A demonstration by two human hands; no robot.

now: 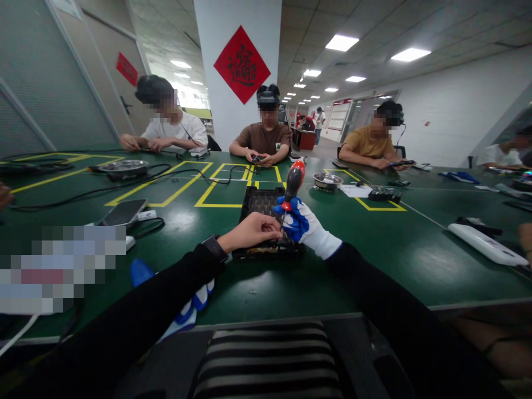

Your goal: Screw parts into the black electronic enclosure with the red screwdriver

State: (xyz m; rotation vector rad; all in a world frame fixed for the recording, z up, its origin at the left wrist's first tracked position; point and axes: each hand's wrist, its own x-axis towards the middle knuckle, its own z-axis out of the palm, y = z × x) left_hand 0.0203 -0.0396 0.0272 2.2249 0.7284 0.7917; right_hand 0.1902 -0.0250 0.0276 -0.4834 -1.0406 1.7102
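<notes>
Right hand [302, 223], gloved in blue and white, is closed around a red-and-black-handled screwdriver [296, 176], tilted toward one o'clock. Beneath, at twelve o'clock, a black rectangular casing [260, 200] is partly covered; the screwdriver's tip is obscured. Whether anything is pinched by the bare left hand [255, 229], fingers gathered, cannot be told.

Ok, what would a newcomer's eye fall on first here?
Probably the red diamond sign on the white pillar, top centre. Then the red-and-black screwdriver mid-picture, in the gloved right hand over a black case, with the bare left hand alongside.
</notes>
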